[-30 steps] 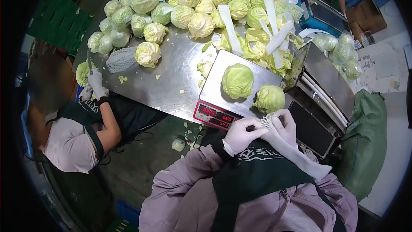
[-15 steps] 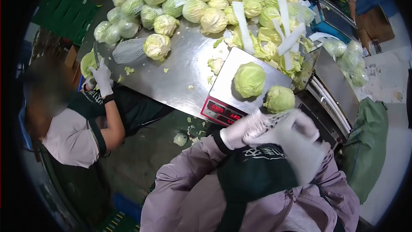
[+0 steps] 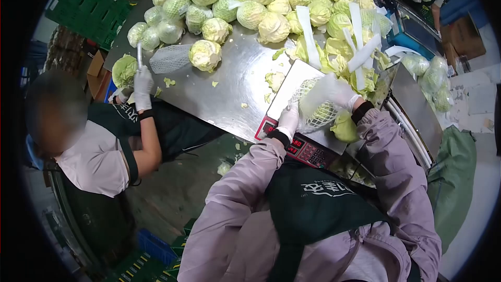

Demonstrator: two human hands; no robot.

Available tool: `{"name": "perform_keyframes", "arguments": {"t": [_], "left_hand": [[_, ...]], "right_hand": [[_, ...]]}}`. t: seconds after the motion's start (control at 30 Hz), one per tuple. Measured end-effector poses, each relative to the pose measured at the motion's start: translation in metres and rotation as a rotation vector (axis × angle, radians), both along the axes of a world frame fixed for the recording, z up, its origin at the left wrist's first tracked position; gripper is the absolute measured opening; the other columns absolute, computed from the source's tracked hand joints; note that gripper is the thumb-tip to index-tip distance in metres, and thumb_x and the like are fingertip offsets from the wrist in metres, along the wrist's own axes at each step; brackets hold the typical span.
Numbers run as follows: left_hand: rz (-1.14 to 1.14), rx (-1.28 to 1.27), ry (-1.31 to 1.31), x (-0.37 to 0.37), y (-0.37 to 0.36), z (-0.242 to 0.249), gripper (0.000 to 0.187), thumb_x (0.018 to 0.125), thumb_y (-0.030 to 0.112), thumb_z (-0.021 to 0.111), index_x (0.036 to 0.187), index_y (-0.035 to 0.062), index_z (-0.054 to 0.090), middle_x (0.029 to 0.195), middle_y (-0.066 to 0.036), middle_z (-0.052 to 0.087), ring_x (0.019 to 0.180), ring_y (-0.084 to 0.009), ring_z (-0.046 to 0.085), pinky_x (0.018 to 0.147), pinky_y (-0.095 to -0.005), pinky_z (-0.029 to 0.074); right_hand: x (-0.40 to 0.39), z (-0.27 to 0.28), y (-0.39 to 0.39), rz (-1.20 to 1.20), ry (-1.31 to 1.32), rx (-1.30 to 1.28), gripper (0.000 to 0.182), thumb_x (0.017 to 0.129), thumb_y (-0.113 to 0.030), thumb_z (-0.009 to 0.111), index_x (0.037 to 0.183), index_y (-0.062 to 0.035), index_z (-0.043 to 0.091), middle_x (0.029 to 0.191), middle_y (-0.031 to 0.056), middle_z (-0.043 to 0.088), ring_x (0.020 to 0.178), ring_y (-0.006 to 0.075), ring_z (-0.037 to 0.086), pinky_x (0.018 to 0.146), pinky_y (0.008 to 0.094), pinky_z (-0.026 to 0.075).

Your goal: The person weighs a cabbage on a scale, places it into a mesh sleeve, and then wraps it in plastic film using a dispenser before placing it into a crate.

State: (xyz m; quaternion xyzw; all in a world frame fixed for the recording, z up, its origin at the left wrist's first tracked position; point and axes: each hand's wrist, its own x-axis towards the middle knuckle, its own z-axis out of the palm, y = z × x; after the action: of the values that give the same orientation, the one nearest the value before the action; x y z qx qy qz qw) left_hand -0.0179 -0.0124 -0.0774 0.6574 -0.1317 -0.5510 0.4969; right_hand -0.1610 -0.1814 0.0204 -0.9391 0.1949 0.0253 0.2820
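Note:
A white foam net (image 3: pixel 318 117) lies stretched around a cabbage on the scale's metal plate (image 3: pixel 298 73). My gloved left hand (image 3: pixel 288 121) has its fingers closed on the net's near left edge. Over the far right side of the net is my gloved right hand (image 3: pixel 336 93), its fingers curled on the net and partly smeared by motion. A second, bare cabbage (image 3: pixel 345 128) sits at the plate's right edge, below my right hand. Part of the scale's red display panel (image 3: pixel 308 151) shows beneath my left wrist.
Many cabbages (image 3: pixel 274 27), some netted or wrapped, are piled on the steel table (image 3: pixel 235 91). Loose leaves and white strips (image 3: pixel 308 36) lie right of them. At left a co-worker (image 3: pixel 99 156) holds a knife (image 3: pixel 139 55) beside a cabbage. A wrapping machine (image 3: pixel 407 109) stands at right.
Both my hands have moved up from in front of my apron onto the scale. The foam net, stretched between them before, now covers the left cabbage. The view has shifted slightly.

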Motion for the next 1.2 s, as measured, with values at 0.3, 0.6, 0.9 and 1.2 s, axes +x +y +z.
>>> {"name": "perform_keyframes", "arguments": {"t": [0.3, 0.6, 0.9, 1.2], "left_hand": [[0.113, -0.428, 1.133, 0.025, 0.074, 0.092, 0.069, 0.098, 0.055, 0.026, 0.14, 0.0008, 0.033, 0.138, -0.018, 0.044, 0.125, -0.0299, 0.047, 0.103, -0.0422, 0.041], [0.063, -0.649, 1.372, 0.017, 0.074, 0.136, 0.048, 0.096, 0.032, 0.038, 0.122, -0.0061, 0.051, 0.118, -0.02, 0.06, 0.108, -0.032, 0.058, 0.099, -0.0445, 0.044], [0.145, -0.62, 0.924, 0.025, 0.054, 0.164, 0.046, 0.098, 0.029, 0.041, 0.131, -0.003, 0.044, 0.132, -0.017, 0.051, 0.119, -0.029, 0.051, 0.104, -0.0431, 0.039], [0.231, -0.399, 0.707, 0.016, 0.04, 0.142, 0.037, 0.095, 0.01, 0.049, 0.13, -0.0011, 0.046, 0.127, -0.016, 0.054, 0.119, -0.0293, 0.053, 0.096, -0.0477, 0.047]], "right_hand": [[-0.009, 0.14, 0.128, -0.233, -0.083, 0.143, 0.03, 0.09, -0.027, 0.058, 0.088, 0.0035, 0.059, 0.065, 0.0238, 0.055, 0.062, 0.0385, 0.058, 0.06, 0.0427, 0.045], [-0.047, 0.093, 0.118, -0.879, -0.366, 1.348, 0.028, 0.096, -0.023, 0.052, 0.079, -0.0018, 0.06, 0.062, -0.0002, 0.057, 0.053, 0.0076, 0.054, 0.049, 0.0196, 0.042], [-0.026, 0.122, 0.159, -0.629, -0.864, 1.157, 0.082, 0.09, -0.037, 0.062, 0.145, 0.0024, 0.016, 0.149, 0.0157, 0.022, 0.139, 0.0219, 0.023, 0.112, 0.037, 0.022], [-0.023, 0.101, 0.084, -0.789, -0.748, 1.436, 0.059, 0.085, -0.021, 0.067, 0.132, 0.0042, 0.039, 0.121, 0.0134, 0.056, 0.105, 0.0188, 0.059, 0.089, 0.032, 0.05]]}}
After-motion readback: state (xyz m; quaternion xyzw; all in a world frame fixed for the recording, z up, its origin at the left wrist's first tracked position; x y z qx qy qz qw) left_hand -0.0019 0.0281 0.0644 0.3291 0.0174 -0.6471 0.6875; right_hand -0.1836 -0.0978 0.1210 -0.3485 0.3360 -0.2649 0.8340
